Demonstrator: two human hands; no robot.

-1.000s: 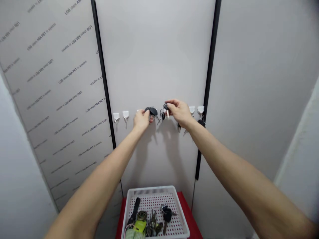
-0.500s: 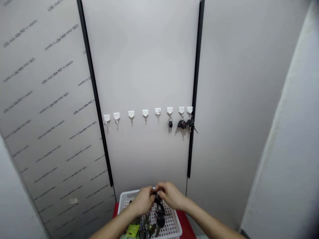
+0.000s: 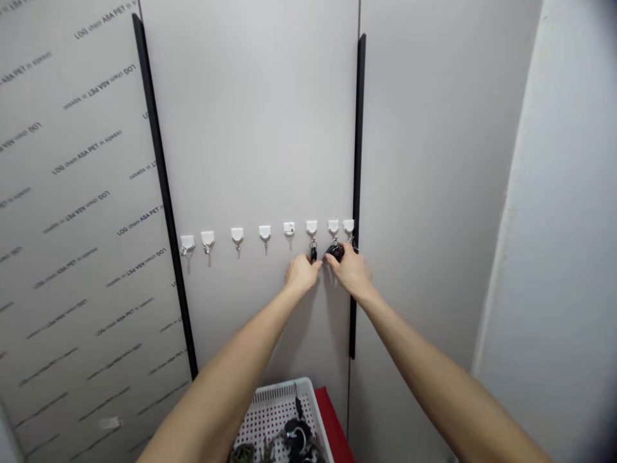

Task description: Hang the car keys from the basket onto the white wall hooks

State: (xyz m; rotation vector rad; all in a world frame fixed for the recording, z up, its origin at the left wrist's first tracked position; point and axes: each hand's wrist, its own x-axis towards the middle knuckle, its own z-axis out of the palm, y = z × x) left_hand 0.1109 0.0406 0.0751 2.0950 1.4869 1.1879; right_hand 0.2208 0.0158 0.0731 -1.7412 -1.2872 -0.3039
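One basket (image 3: 268, 404) sits below the forearms. Two hands are raised close together. The left hand (image 3: 301, 273) has fingertips at one small key (image 3: 313, 253), grip unclear. The right hand (image 3: 353, 270) pinches one black fob (image 3: 334, 252). There are eight hooks (image 3: 236, 234): three just above the hands, five to their left.

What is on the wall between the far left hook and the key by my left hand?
Four bare white hooks separate the far left hook from the key; head view.
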